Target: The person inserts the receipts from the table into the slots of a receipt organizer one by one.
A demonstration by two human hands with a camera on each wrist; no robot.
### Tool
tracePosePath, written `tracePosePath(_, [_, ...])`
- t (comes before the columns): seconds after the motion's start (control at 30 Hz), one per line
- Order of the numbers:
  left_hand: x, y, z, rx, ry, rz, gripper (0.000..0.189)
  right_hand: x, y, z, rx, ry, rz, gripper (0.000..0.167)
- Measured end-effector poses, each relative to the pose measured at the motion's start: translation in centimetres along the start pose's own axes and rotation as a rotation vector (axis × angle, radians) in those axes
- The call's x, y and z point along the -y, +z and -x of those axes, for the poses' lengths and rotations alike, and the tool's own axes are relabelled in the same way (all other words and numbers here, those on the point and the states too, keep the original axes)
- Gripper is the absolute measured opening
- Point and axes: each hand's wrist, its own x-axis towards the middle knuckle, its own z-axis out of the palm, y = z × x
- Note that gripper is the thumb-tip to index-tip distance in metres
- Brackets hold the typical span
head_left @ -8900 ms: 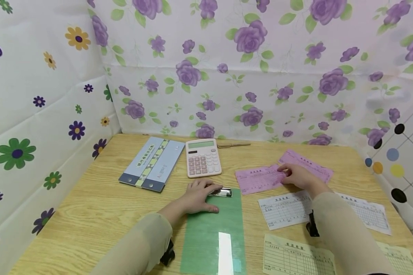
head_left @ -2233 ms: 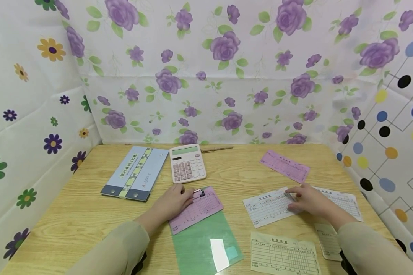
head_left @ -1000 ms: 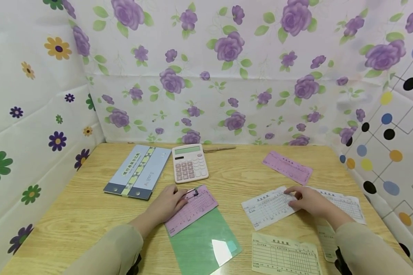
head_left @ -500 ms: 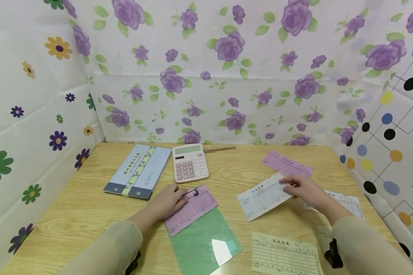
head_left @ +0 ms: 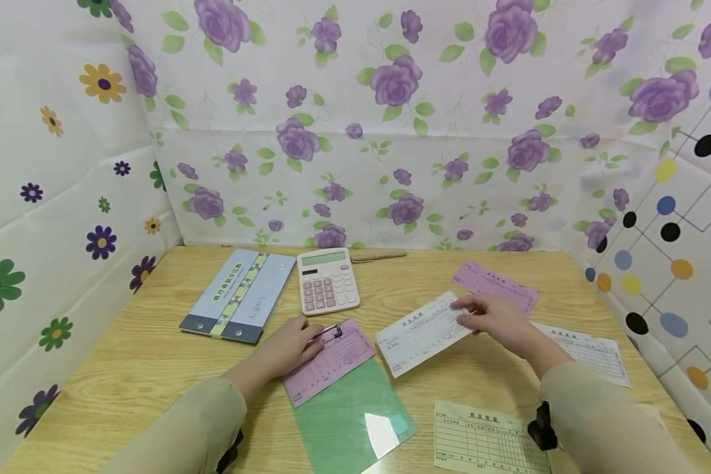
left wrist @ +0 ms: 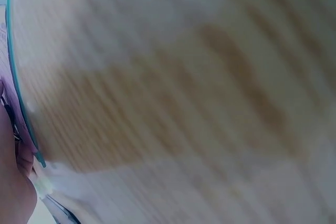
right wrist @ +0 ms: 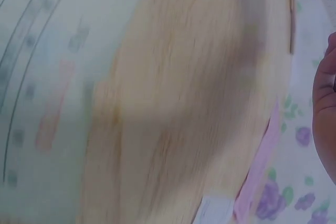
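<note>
One white slip (head_left: 422, 334) between right fingers (head_left: 471, 302)

My feed shows an office-like yellowish wood-grain tabletop (head_left: 154, 368): green rectangular clipboard (head_left: 355, 405) near, flat blue ledger (head_left: 269, 283), pale-pink plastic calculator (head_left: 328, 282) far.

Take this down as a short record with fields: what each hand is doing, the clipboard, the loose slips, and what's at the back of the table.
Left hand: left hand at the metal clip of the translucent green clipboard
Right hand: right hand pinches a white printed paper slip
On clipboard: pink printed paper slip
Loose slips: another pink one, another white one, pale yellow one
Back of table: blue rectangular booklet, white-and-pink calculator, slim brown pen
</note>
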Motion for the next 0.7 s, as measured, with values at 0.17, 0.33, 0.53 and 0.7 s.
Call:
tracePosePath(0.17, [0.1, -0.1, 0.0, -0.002, 0.012, 0.000, 0.034, 0.9, 2.0, -1.1, 0.042, -0.009, 0.004, 0.034])
tracePosePath(0.33, [0.1, -0.2, 0.0, 0.001, 0.004, -0.014, 0.034, 1.7, 4.0, -2.1, 0.094, -0.021, -0.002, 0.030])
tracePosePath(0.53, [0.0, -0.1, 0.1, -0.007, 0.008, -0.014, 0.034, 2.6, 6.5, -3.3, 0.138, -0.044, 0.018, 0.025])
tracePosePath(0.7, [-0.2, -0.3, 0.1, -0.002, 0.013, -0.020, 0.034, 3.2, 8.4, -4.1, 0.159, -0.056, 0.064, 0.024])
